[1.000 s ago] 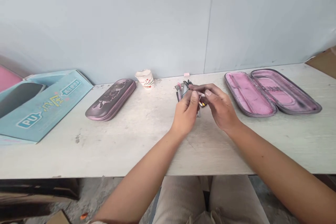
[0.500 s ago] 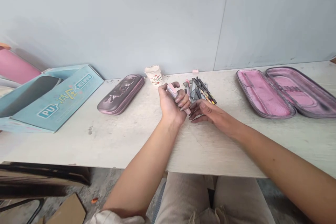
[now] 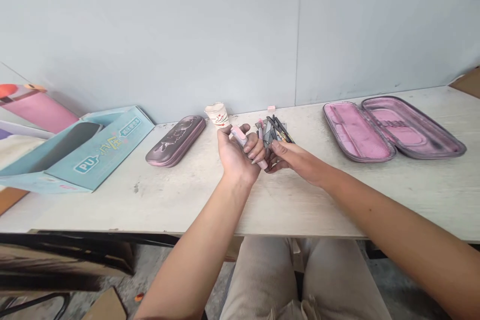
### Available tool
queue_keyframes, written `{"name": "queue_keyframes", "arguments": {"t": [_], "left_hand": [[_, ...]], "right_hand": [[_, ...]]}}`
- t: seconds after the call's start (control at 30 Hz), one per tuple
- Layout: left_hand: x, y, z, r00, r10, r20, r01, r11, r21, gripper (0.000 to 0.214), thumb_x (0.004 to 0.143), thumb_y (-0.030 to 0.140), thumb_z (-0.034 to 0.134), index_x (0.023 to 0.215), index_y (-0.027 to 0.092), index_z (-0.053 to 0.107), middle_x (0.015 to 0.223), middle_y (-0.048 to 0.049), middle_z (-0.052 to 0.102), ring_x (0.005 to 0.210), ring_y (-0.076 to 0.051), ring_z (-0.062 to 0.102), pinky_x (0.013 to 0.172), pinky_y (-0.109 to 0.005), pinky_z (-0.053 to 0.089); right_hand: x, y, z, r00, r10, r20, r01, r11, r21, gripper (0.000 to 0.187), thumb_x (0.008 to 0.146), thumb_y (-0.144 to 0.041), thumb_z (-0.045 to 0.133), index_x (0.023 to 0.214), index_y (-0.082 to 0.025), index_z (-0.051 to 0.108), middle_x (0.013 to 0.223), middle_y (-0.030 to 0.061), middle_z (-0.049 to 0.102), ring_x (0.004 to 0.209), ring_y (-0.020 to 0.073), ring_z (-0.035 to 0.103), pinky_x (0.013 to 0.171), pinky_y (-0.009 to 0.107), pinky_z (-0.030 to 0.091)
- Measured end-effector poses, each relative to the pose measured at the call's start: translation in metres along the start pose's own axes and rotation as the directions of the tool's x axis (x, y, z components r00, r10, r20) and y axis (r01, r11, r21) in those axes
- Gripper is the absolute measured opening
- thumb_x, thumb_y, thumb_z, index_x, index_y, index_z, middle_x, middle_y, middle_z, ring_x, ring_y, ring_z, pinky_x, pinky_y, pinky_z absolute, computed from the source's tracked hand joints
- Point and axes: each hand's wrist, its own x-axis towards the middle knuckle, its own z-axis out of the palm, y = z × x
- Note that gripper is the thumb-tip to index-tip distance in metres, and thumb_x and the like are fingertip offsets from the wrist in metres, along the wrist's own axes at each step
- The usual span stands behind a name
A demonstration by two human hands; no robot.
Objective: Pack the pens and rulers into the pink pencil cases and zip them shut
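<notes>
In the head view my left hand (image 3: 240, 152) is palm up, its fingers wrapped around a pink pen-shaped stick (image 3: 239, 134) with a raised pink piece near its upper end. My right hand (image 3: 287, 155) is beside the stick's lower end, fingers loosely bent and thumb apart. I see nothing held in it; whether its fingertips touch the stick is unclear. Just beyond both hands lies a pile of dark pencils (image 3: 280, 127) with a grey triangular ruler (image 3: 267, 132) and a pink pen, partly hidden by my fingers.
A closed dark pencil case (image 3: 175, 140) and a paper cup (image 3: 216, 114) are left of my hands. An open pink-lined pencil case (image 3: 358, 132) lies on the right. A pink eraser (image 3: 271, 108) sits near the wall. A blue box (image 3: 101, 150) stands at the far left.
The view has shifted slightly. My left hand still grips the pink stick, which now shows more of its upper side. My right thumb has lifted a little from the fingers.
</notes>
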Motion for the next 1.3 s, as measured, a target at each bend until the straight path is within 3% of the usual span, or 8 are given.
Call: {"name": "queue_keyframes", "arguments": {"t": [0.2, 0.33, 0.57, 0.7, 0.83, 0.9, 1.13, 1.3], "left_hand": [[0.005, -0.023, 0.045, 0.998, 0.003, 0.056, -0.006, 0.998, 0.055, 0.039, 0.082, 0.05, 0.036, 0.065, 0.017, 0.048, 0.038, 0.0072, 0.024, 0.029, -0.006, 0.023, 0.029, -0.019, 0.018], [0.026, -0.061, 0.088, 0.996, -0.03, 0.078, 0.021, 0.993, 0.118, 0.038, 0.083, 0.05, 0.033, 0.064, 0.019, 0.044, 0.04, 0.0077, 0.023, 0.03, -0.006, 0.022, 0.031, -0.018, 0.019], [0.06, -0.162, 0.156, 0.96, -0.153, 0.236, 0.037, 0.901, 0.432, 0.024, 0.083, 0.038, 0.045, 0.084, 0.015, 0.05, 0.069, -0.0035, 0.06, 0.063, -0.013, 0.059, 0.063, -0.025, 0.047], [0.075, -0.204, 0.166, 0.885, -0.204, 0.419, -0.235, 0.581, 0.779, 0.027, 0.082, 0.028, 0.047, 0.104, 0.015, 0.052, 0.109, -0.0106, 0.062, 0.101, -0.019, 0.058, 0.09, -0.032, 0.042], [0.088, -0.223, 0.155, 0.816, -0.31, 0.488, -0.56, -0.213, 0.801, 0.036, 0.085, 0.027, 0.038, 0.113, 0.011, 0.054, 0.127, -0.0147, 0.052, 0.123, -0.025, 0.043, 0.103, -0.039, 0.031], [0.089, -0.226, 0.148, 0.784, -0.382, 0.489, -0.619, -0.431, 0.656, 0.041, 0.087, 0.029, 0.033, 0.115, 0.008, 0.054, 0.132, -0.0172, 0.047, 0.128, -0.028, 0.036, 0.107, -0.042, 0.025], [0.064, -0.201, 0.127, 0.7, -0.396, 0.595, -0.713, -0.338, 0.614, 0.042, 0.089, 0.032, 0.03, 0.115, 0.012, 0.055, 0.121, -0.0114, 0.057, 0.116, -0.021, 0.049, 0.1, -0.034, 0.036], [0.053, -0.149, 0.094, 0.746, -0.22, 0.629, -0.663, -0.341, 0.667, 0.035, 0.087, 0.027, 0.033, 0.107, 0.016, 0.059, 0.11, -0.0091, 0.06, 0.106, -0.021, 0.054, 0.094, -0.035, 0.041]], "right_hand": [[-0.028, -0.018, -0.032, 0.994, -0.099, -0.04, 0.093, 0.987, -0.129, 0.032, 0.076, -0.048, 0.058, 0.089, -0.019, 0.053, 0.079, 0.0009, 0.058, 0.075, 0.0133, 0.055, 0.071, 0.031, 0.048], [-0.055, -0.029, -0.071, 0.958, -0.154, -0.244, 0.058, 0.931, -0.361, 0.029, 0.073, -0.044, 0.062, 0.085, -0.02, 0.051, 0.078, -0.0009, 0.056, 0.073, 0.0135, 0.054, 0.065, 0.029, 0.045], [-0.122, -0.045, -0.152, 0.605, -0.399, -0.689, -0.207, 0.756, -0.621, 0.016, 0.073, -0.036, 0.056, 0.075, -0.022, 0.048, 0.073, -0.0006, 0.06, 0.065, 0.0147, 0.055, 0.058, 0.027, 0.04], [-0.147, -0.038, -0.191, 0.458, -0.502, -0.734, -0.498, 0.539, -0.679, 0.015, 0.076, -0.035, 0.051, 0.08, -0.021, 0.047, 0.075, 0.0032, 0.061, 0.065, 0.0176, 0.054, 0.057, 0.028, 0.036], [-0.152, -0.026, -0.21, 0.517, -0.562, -0.645, -0.727, 0.109, -0.678, 0.016, 0.079, -0.031, 0.047, 0.083, -0.016, 0.051, 0.078, 0.0112, 0.062, 0.076, 0.0239, 0.053, 0.062, 0.032, 0.032], [-0.153, -0.022, -0.213, 0.562, -0.558, -0.61, -0.736, 0.0, -0.677, 0.018, 0.081, -0.029, 0.045, 0.082, -0.014, 0.054, 0.079, 0.0129, 0.062, 0.079, 0.0253, 0.052, 0.064, 0.033, 0.032], [-0.162, -0.014, -0.215, 0.608, -0.571, -0.551, -0.704, -0.068, -0.707, 0.025, 0.083, -0.028, 0.04, 0.081, -0.013, 0.059, 0.084, 0.0133, 0.062, 0.083, 0.0247, 0.049, 0.068, 0.033, 0.033], [-0.169, -0.008, -0.217, 0.598, -0.586, -0.548, -0.726, -0.105, -0.68, 0.027, 0.083, -0.031, 0.04, 0.083, -0.014, 0.061, 0.085, 0.0135, 0.061, 0.081, 0.0251, 0.05, 0.065, 0.033, 0.033]]}}
